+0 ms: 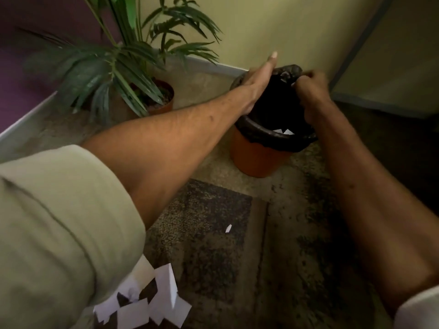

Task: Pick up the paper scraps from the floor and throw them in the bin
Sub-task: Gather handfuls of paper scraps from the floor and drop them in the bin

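Corner of a room: speckled floor [280,245] w/ a darker mat [204,233], yellow-green wall behind, purple wall at left.

Nearest, bottom edge: a cluster of white paper scraps [152,302] lying on the mat, partly hidden by the pale sleeve of the left arm. Not picked up yet. A bit further, one small lone scrap [228,228] on the mat, well apart from the cluster.

Mid-distance: orange bin [256,157] w/ black liner bag [275,136] folded over its rim. Inside, a few white bits [283,131] show, so some paper is already in.

Over the bin: left hand [257,84] flat, fingers stretched out, holding nothing, edge of palm against the far side of the liner. Right hand [311,96] clenched over the bin opening; a speck of white peeks at the fingertips, prob. a scrap, but blur means can't tell for sure.

Far: potted plant [133,67] left of the bin, near the skirting.

Progress, judged: partly done. Some scraps binned, maybe one batch going in now. Left: the big cluster + the lone scrap, so at least another trip or two.
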